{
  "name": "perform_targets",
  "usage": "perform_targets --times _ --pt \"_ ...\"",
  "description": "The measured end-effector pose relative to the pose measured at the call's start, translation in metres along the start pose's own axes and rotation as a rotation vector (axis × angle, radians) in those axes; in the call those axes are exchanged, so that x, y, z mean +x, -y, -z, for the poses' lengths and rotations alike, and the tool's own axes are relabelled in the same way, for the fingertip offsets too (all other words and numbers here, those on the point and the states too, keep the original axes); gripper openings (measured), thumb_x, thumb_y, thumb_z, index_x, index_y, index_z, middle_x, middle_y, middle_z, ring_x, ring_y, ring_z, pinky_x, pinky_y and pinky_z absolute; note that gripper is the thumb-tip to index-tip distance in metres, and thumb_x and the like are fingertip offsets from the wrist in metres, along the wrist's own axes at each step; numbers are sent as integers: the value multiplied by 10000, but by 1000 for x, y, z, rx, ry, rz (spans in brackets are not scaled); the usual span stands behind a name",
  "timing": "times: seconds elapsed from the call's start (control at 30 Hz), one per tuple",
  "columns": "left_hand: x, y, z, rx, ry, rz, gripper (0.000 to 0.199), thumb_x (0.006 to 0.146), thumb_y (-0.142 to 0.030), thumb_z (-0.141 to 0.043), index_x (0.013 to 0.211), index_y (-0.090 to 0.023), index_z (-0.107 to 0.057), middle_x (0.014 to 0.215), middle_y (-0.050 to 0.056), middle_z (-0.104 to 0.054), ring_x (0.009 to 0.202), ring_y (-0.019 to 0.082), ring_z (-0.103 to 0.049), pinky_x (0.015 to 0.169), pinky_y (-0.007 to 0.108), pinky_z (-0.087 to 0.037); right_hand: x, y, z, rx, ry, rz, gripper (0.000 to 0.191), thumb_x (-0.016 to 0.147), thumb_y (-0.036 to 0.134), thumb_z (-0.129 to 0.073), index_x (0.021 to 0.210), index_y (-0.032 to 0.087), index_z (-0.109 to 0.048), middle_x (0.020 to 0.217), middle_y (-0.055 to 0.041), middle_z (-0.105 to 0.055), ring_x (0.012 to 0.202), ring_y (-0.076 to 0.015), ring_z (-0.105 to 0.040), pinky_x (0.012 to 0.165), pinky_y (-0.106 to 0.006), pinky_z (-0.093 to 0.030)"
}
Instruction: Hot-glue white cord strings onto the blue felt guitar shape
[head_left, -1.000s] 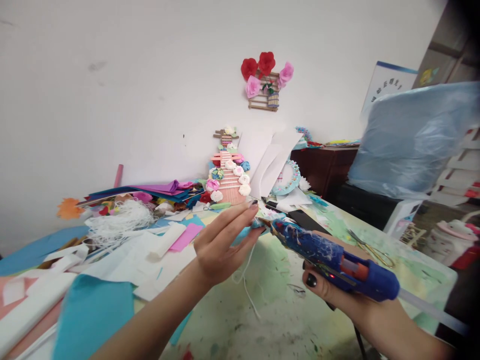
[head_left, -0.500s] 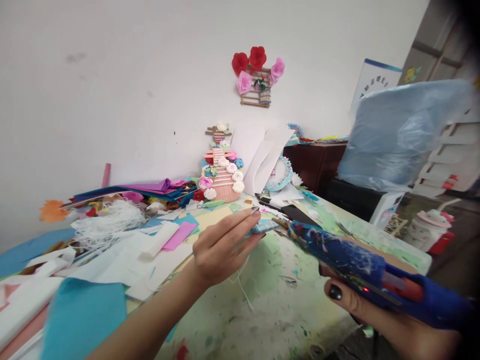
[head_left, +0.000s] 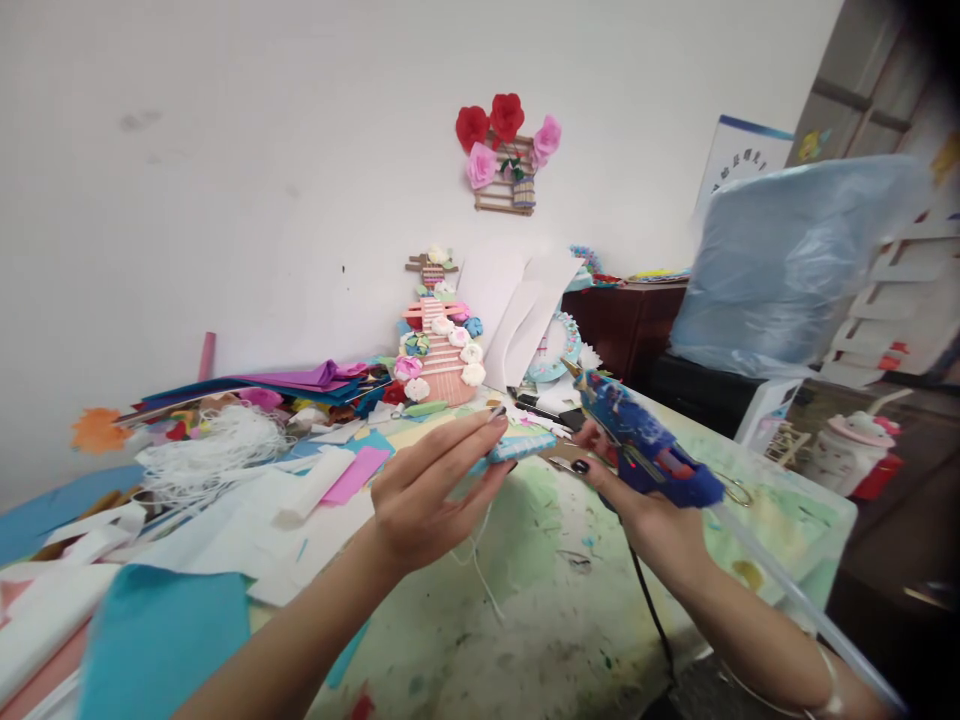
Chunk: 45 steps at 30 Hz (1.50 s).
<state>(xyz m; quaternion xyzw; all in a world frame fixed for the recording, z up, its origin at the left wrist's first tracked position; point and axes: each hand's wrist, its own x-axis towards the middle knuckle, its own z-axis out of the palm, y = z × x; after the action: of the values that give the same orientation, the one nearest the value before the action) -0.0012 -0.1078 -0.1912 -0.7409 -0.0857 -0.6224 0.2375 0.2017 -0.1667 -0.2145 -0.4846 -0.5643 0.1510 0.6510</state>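
Observation:
Between the thumb and fingers of my left hand [head_left: 439, 485] is a small flat light-blue piece with white strands across it [head_left: 525, 446]. A white string [head_left: 484, 575] hangs below that hand. My right hand [head_left: 645, 505] is wrapped round a blue hot glue gun [head_left: 645, 440], whose nozzle points up and to the left, apart from the blue piece. A long clear glue stick [head_left: 802, 600] sticks out of the gun's back, and a black cord [head_left: 651, 600] hangs beneath it. Part of the blue piece is hidden by my left fingers.
Paper sheets, a teal sheet [head_left: 169, 640] and a heap of white string [head_left: 217, 450] cover the table's left side. A flower-trimmed craft [head_left: 442, 365] leans on the wall. Scissors [head_left: 733, 488] lie at right, and a white cup [head_left: 847, 450] stands beyond the table.
My right hand has moved the glue gun away from me and leftward, lifting its nozzle off the blue piece. The glue stick and cord have come into view. My left hand barely moved.

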Motion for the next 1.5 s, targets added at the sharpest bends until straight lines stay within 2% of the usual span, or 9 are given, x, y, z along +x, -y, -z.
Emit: perform_targets --times 0.2,0.37,0.47,0.57,0.8,1.0,1.2,1.33,1.5 --pt "7 6 3 0 -97 104 493 698 -29 -741 1147 -209 -642 1039 29 -705 729 120 -697 676 217 -627 25 -31 -36 166 -17 -32 383 718 404 -744 1027 196 -654 1114 -89 -681 1053 -270 -619 958 -443 -463" --pt "10 12 7 6 -145 206 537 682 3 -738 1156 -232 -647 1068 29 -687 710 114 -682 642 237 -630 40 -34 -67 362 20 -8 293 639 316 -777 886 209 -662 957 -63 -714 959 -266 -656 940 -437 -472" --pt "11 17 10 -13 -147 262 534 693 -5 -728 1169 -231 -642 1095 37 -674 722 116 -679 631 240 -632 44 -30 -82 282 -27 -9 226 662 311 -738 844 202 -660 905 -63 -715 902 -260 -661 905 -428 -478" --pt "13 20 14 0 -143 306 500 707 -26 -722 1156 -232 -648 1107 36 -668 721 114 -675 634 247 -630 49 -30 -90 155 -26 22 264 697 326 -707 925 197 -674 976 -81 -720 936 -270 -653 872 -416 -482" --pt "19 26 24 39 -156 396 452 724 -82 -716 1147 -227 -649 1093 37 -673 703 116 -674 705 276 -622 62 -43 -99 125 61 134 395 688 321 -761 1039 215 -615 1093 -85 -700 967 -264 -654 868 -402 -480" --pt "22 36 30 -29 -150 516 460 719 -106 -713 1160 -214 -641 1108 49 -659 741 123 -661 732 280 -608 69 -48 -102 192 120 126 290 677 287 -758 895 206 -585 896 -50 -688 828 -233 -652 784 -370 -489" --pt "31 48 37 -237 -151 692 417 706 -125 -723 1116 -164 -661 958 55 -685 688 106 -616 651 238 -582 75 -35 -100 223 151 102 298 634 275 -775 832 206 -563 798 -19 -666 724 -205 -627 703 -335 -489" --pt "32 53 36 -270 -137 761 399 703 -138 -728 1098 -166 -674 863 36 -689 647 98 -598 589 212 -557 74 -37 -102 234 177 102 290 652 277 -766 844 206 -562 818 -21 -663 739 -200 -629 713 -330 -490" --pt "30 59 32 -329 -137 795 407 696 -144 -739 1097 -179 -681 980 56 -693 624 78 -560 569 205 -538 71 -41 -104 257 144 99 289 663 287 -759 850 209 -552 816 -22 -659 756 -204 -633 725 -335 -493"
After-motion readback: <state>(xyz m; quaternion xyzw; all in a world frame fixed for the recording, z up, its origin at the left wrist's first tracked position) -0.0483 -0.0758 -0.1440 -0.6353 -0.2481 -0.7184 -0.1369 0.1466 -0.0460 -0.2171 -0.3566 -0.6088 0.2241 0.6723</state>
